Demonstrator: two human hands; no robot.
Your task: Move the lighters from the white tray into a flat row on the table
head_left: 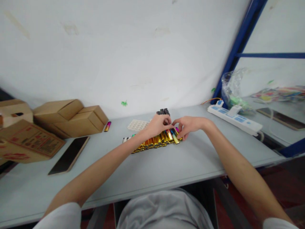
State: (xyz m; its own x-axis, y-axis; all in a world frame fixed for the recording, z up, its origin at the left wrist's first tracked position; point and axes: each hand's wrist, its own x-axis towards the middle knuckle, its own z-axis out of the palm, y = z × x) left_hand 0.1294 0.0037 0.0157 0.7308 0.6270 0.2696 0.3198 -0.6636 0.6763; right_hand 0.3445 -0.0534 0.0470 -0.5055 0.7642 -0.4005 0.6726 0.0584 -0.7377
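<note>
Shiny gold metallic tubes [156,140] lie side by side in a packed row on the grey table, their colours shifting to orange, purple and blue-green. My left hand [159,124] is over the right part of the row, fingers bent and pinched; what they hold, if anything, is hidden. At the row's right end my right hand [188,125] curls its fingers around an end tube with a purple tint. Both hands' fingertips nearly meet. Behind the left hand stands a cluster of black-topped pieces [163,111]. A whitish tray with round hollows [137,125] lies behind the row.
One purple-orange tube [107,126] lies apart, beside cardboard boxes [71,117] at the left. A dark phone-like slab [69,155] lies in front of them. To the right are a white power strip [234,119], a clear plastic bag [234,90] and a blue metal post [234,60].
</note>
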